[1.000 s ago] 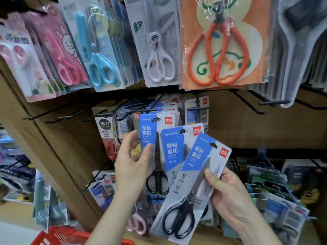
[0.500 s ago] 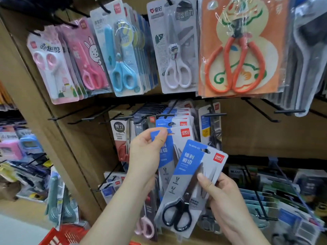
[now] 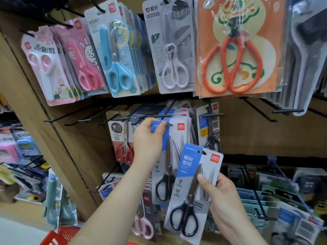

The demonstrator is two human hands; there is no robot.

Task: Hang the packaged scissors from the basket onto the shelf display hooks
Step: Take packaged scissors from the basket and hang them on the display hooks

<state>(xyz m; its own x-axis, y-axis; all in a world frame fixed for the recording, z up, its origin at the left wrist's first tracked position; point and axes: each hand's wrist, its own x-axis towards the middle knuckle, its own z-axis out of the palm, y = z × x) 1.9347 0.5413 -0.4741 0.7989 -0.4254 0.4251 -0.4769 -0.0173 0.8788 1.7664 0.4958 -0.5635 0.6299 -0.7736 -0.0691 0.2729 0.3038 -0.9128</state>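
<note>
Just below a middle-row hook, the left hand pinched one scissors pack by its top; nearer and right, the right hand gripped a second pack. A red basket showed near left.

The bottom edge cuts off the basket. The left hand hides part of the upper pack, the right hand part of the lower pack. Lower-right goods are blurred.

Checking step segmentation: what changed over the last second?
The left hand pinched the blue pack by its top and raised it to the hook; whether it is threaded yet is unclear. The right hand grips the second pack as before.
</note>
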